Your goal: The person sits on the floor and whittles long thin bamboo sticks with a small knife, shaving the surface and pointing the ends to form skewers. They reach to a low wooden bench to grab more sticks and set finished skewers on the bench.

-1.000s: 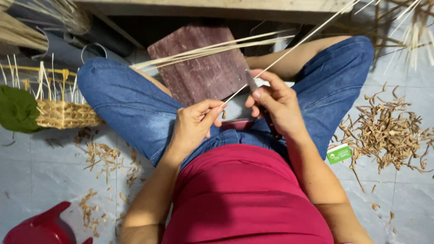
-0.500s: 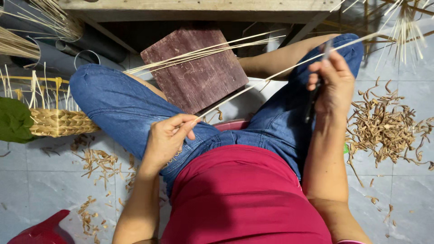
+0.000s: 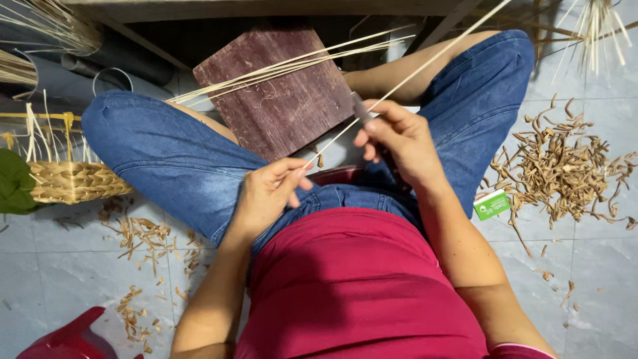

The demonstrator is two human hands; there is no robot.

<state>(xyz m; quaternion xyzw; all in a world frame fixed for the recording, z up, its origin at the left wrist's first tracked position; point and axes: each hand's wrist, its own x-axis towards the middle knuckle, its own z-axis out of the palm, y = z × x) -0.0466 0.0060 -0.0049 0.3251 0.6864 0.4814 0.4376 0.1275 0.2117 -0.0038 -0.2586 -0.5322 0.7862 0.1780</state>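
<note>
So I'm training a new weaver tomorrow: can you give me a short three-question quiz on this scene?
1. True or false: the left hand pinches the near end of the thin strip.
2. What does the right hand press against the strip? A) scissors B) small knife C) brush
3. What rests across the legs, under the loose strips?

Key:
1. True
2. B
3. The dark wooden board

board (image 3: 279,100) lay ahead between your knees, strips (image 3: 292,65) on it; basket (image 3: 73,181) left, shavings pile (image 3: 565,166) right.
</note>
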